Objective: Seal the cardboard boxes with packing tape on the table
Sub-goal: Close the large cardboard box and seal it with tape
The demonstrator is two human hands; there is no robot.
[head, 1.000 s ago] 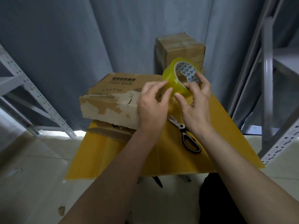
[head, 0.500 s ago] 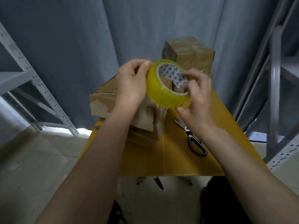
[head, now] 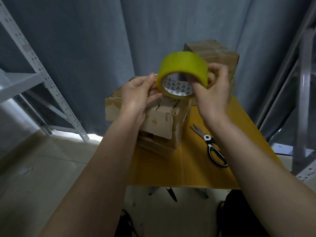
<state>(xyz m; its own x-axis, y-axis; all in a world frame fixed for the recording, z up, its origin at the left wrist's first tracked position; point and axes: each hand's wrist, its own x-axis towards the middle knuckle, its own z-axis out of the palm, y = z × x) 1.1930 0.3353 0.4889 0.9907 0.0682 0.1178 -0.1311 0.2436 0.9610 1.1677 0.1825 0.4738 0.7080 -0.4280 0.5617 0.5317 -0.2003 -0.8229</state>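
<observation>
A yellow roll of packing tape [head: 183, 65] is held in the air above the boxes, its printed core facing me. My right hand [head: 212, 90] grips the roll, thumb inside the core and fingers over the far rim. My left hand [head: 139, 94] pinches at the roll's left edge. Below sits a worn flat cardboard box [head: 160, 117], stacked on another flat box [head: 157, 146], on the yellow table [head: 196, 168]. A taller cardboard box [head: 217, 53] stands at the table's far end, partly hidden by the roll.
Black-handled scissors [head: 212, 147] lie on the table to the right of the stacked boxes. Grey metal shelving [head: 42, 77] stands at left and more shelving [head: 304, 100] at right. A grey curtain [head: 102, 40] hangs behind the table.
The roll has been turned over, so its core now faces down toward me. My left hand shifted from the top of the roll to its left edge.
</observation>
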